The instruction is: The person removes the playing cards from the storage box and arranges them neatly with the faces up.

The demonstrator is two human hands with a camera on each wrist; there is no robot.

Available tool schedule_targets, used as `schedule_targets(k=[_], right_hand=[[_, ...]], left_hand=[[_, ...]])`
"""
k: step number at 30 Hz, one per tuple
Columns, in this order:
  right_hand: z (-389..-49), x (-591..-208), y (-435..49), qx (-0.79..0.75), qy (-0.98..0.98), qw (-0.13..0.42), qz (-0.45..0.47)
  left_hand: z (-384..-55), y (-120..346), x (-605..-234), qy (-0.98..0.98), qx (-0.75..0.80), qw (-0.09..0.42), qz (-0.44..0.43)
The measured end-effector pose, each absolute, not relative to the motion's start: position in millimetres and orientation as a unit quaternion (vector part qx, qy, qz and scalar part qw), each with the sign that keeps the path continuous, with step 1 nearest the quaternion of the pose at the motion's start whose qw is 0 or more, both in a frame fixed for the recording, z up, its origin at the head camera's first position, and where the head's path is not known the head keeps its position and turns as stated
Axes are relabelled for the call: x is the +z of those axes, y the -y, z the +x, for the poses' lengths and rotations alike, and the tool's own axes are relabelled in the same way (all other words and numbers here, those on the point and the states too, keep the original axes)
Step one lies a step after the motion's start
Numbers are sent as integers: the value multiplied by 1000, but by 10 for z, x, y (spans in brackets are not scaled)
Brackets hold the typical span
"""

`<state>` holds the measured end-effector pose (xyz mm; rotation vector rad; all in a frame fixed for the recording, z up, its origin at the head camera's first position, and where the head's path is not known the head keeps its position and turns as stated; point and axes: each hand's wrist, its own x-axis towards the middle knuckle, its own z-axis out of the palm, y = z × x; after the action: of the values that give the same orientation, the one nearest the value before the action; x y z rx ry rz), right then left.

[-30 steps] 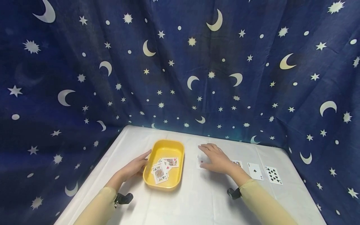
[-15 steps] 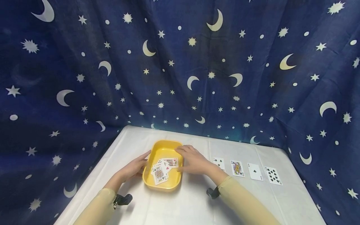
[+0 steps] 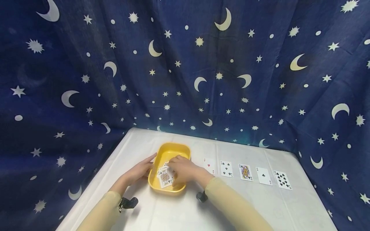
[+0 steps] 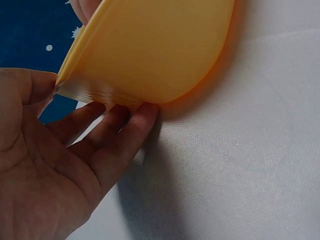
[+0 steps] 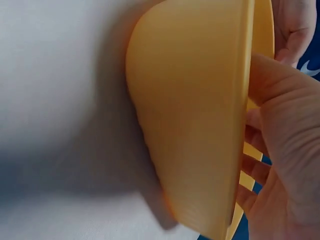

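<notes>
A yellow plastic tub (image 3: 182, 147) stands on the white-covered table with several playing cards (image 3: 166, 178) lying loosely in it. At its left side, my left hand (image 3: 140, 170) rests its extended fingers (image 4: 127, 140) against the outer wall and rim. My right hand (image 3: 183, 170) reaches over the right rim, its fingers down among the cards. The tub wall hides those fingertips in the right wrist view, so whether they pinch a card does not show. A face card seen earlier at the right of the pile is covered by this hand.
Face-up cards form a row to the right of the tub: an ace of hearts (image 3: 209, 165), a spade card (image 3: 226, 169), a picture card (image 3: 245, 172), an ace of clubs (image 3: 263, 176) and another spade card (image 3: 282, 180). A star-patterned blue curtain (image 3: 185, 80) hangs around the table (image 3: 196, 208).
My right hand has moved left from above the ace of hearts, over the tub's right rim and in among the cards, uncovering the row. The left hand stays against the tub.
</notes>
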<state>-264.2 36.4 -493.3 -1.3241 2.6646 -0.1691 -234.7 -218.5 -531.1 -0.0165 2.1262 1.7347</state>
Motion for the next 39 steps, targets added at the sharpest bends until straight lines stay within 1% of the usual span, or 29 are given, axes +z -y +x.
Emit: schedule_targets(k=[8,17,39], right_hand=[[-2670,-5007,-191,-11,-893,90,-441],[-2682,-5061,-145,-21,-902,120,-414],[-2702,-5116,-124,-36,-910,136,-390]], left_hand=[[-2336,2195,-5300,-762,618,195,4],[-2348,2181,-5314,-756,623,199,7],[-2327,2185,-5302,-759,622,193,0]])
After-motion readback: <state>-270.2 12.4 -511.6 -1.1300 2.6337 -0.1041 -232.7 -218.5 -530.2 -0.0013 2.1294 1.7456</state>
